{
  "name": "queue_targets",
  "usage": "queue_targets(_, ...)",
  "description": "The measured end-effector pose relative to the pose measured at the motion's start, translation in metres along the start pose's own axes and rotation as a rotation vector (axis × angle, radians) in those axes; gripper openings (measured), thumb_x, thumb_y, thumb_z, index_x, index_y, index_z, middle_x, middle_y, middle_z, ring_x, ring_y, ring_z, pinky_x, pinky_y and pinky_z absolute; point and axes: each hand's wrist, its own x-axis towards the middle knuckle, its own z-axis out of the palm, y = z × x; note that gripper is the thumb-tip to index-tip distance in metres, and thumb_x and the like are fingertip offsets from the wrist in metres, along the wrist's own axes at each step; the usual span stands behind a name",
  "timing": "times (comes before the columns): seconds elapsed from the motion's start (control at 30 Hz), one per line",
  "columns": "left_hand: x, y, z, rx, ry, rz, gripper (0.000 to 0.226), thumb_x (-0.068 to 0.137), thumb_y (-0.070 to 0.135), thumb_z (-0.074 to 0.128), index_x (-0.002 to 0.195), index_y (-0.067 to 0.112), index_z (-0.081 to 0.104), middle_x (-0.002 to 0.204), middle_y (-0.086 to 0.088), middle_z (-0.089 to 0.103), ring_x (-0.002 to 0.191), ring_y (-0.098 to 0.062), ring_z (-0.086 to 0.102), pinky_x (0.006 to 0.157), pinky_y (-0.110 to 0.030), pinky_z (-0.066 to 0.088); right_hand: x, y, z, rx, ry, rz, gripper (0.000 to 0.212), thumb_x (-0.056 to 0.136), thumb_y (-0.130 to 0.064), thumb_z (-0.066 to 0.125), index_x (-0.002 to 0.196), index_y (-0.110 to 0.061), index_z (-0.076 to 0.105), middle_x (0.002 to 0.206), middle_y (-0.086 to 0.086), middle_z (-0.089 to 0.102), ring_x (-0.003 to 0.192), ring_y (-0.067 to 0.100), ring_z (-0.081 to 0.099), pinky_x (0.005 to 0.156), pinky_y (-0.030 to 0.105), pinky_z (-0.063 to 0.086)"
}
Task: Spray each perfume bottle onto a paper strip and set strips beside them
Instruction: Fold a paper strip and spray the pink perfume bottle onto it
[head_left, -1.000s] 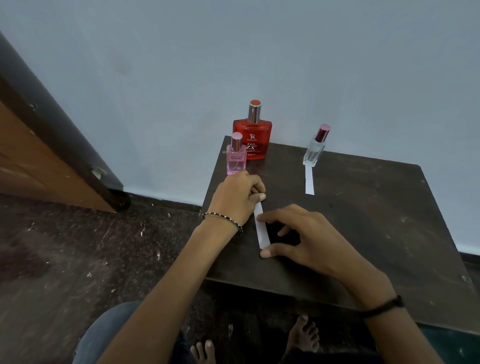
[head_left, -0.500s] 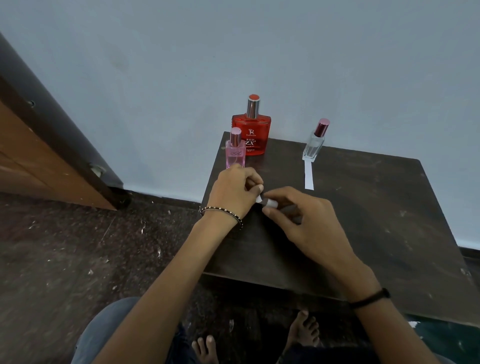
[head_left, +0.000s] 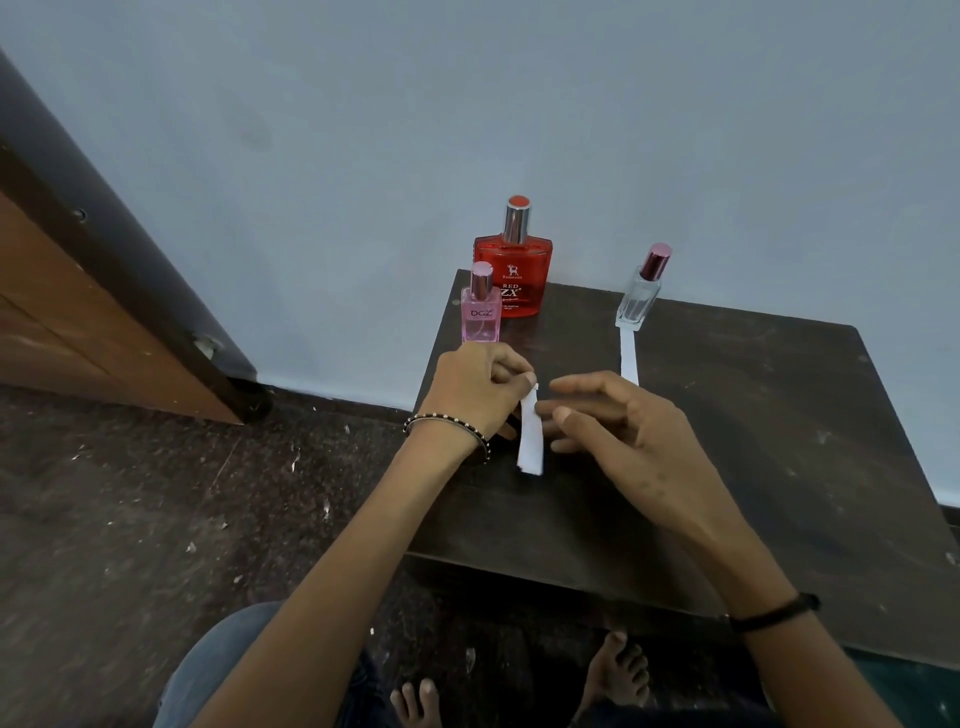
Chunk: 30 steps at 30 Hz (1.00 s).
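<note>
Three perfume bottles stand at the back of the dark table (head_left: 753, 441): a small pink bottle (head_left: 481, 317) at the left, a large red bottle (head_left: 513, 273) behind it, and a clear bottle (head_left: 640, 296) with a dark pink cap to the right. A white paper strip (head_left: 629, 354) lies in front of the clear bottle. My left hand (head_left: 475, 387) pinches the top end of another white strip (head_left: 531, 436), which hangs down just in front of the pink bottle. My right hand (head_left: 618, 431) hovers beside that strip with its fingers spread, holding nothing.
The table stands against a pale blue wall. A wooden door (head_left: 78, 312) with a dark frame is at the left. The floor (head_left: 156, 519) is dark and speckled with debris. My bare feet (head_left: 618, 670) show under the table's front edge.
The strip was lying flat under both hands; my left hand has lifted it by its top end, and my right hand has let go and spread its fingers.
</note>
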Motion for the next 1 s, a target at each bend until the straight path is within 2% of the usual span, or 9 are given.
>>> queue_targets(0.07,0.0,-0.001,0.0,0.026,0.01,0.018,0.008,0.088,0.021,0.07,0.094,0.018,0.075,0.071,0.01,0.067,0.062,0.001,0.063,0.059,-0.008,0.048,0.0,0.0,0.0,0.013,-0.02,0.009,0.023,0.093,-0.025,0.063,0.116,-0.027,0.065,0.103,-0.014,0.077,0.087,0.002,0.073,0.076,0.013,0.055)
queue_targets(0.2,0.002,-0.002,0.0,0.007,0.023,0.011,0.007,0.087,0.019,0.071,0.09,0.017,0.076,0.073,0.004,0.07,0.064,-0.002,0.065,0.064,-0.015,0.054,-0.001,0.0,-0.001,-0.086,-0.074,-0.059,0.03,0.089,-0.022,0.071,0.117,-0.03,0.066,0.109,-0.014,0.073,0.1,0.001,0.069,0.081,0.022,0.059)
queue_targets(0.37,0.003,-0.002,0.002,0.015,0.047,-0.008,0.004,0.086,0.019,0.072,0.088,0.019,0.076,0.067,0.012,0.067,0.059,0.002,0.064,0.053,-0.006,0.049,-0.001,-0.002,0.001,-0.298,-0.199,-0.2,0.056,0.073,-0.04,0.083,0.125,-0.032,0.061,0.127,-0.02,0.057,0.106,0.0,0.059,0.068,0.016,0.057)
queue_targets(0.5,0.004,-0.002,0.002,0.037,0.061,0.005,0.004,0.087,0.022,0.072,0.088,0.02,0.076,0.069,0.012,0.065,0.06,0.004,0.061,0.05,0.003,0.042,-0.003,-0.005,0.001,-0.363,-0.144,-0.247,0.041,0.078,-0.036,0.081,0.116,-0.029,0.067,0.11,-0.021,0.061,0.088,-0.005,0.062,0.063,0.007,0.051)
queue_targets(0.57,0.004,-0.003,0.002,0.036,0.066,0.012,0.004,0.087,0.022,0.072,0.088,0.02,0.076,0.07,0.012,0.066,0.06,0.005,0.06,0.051,0.004,0.041,-0.005,-0.007,-0.001,-0.359,-0.105,-0.254,0.032,0.081,-0.035,0.079,0.11,-0.028,0.07,0.104,-0.018,0.067,0.082,-0.004,0.065,0.065,0.007,0.051)
queue_targets(0.67,0.004,-0.002,0.002,0.038,0.057,0.009,0.005,0.087,0.022,0.071,0.089,0.02,0.075,0.068,0.014,0.064,0.06,0.003,0.062,0.051,-0.003,0.046,-0.006,-0.011,-0.004,-0.371,-0.077,-0.248,0.02,0.086,-0.036,0.072,0.104,-0.029,0.074,0.098,-0.018,0.072,0.086,-0.002,0.067,0.071,0.014,0.055)
queue_targets(0.8,0.004,-0.002,0.001,-0.033,0.034,-0.004,0.004,0.088,0.018,0.071,0.091,0.017,0.074,0.071,0.009,0.068,0.06,-0.004,0.068,0.046,-0.013,0.053,-0.006,-0.014,-0.009,-0.374,-0.073,-0.223,0.019,0.087,-0.039,0.066,0.101,-0.032,0.077,0.096,-0.023,0.074,0.09,-0.006,0.067,0.076,0.016,0.055)
queue_targets(0.9,0.004,-0.003,0.0,0.018,0.035,0.015,0.006,0.087,0.024,0.072,0.092,0.021,0.075,0.071,0.013,0.066,0.066,0.001,0.065,0.056,-0.009,0.049,-0.006,-0.013,-0.01,-0.34,-0.049,-0.206,0.017,0.084,-0.039,0.07,0.096,-0.032,0.079,0.092,-0.022,0.075,0.088,-0.006,0.069,0.075,0.015,0.055)
queue_targets(1.0,0.004,-0.004,-0.002,-0.016,0.023,-0.007,0.006,0.086,0.027,0.073,0.09,0.023,0.076,0.072,0.012,0.07,0.069,0.003,0.066,0.059,-0.007,0.046,-0.005,-0.012,-0.011,-0.275,-0.004,-0.155,0.013,0.077,-0.039,0.077,0.087,-0.032,0.08,0.084,-0.022,0.076,0.082,-0.004,0.07,0.074,0.014,0.055)
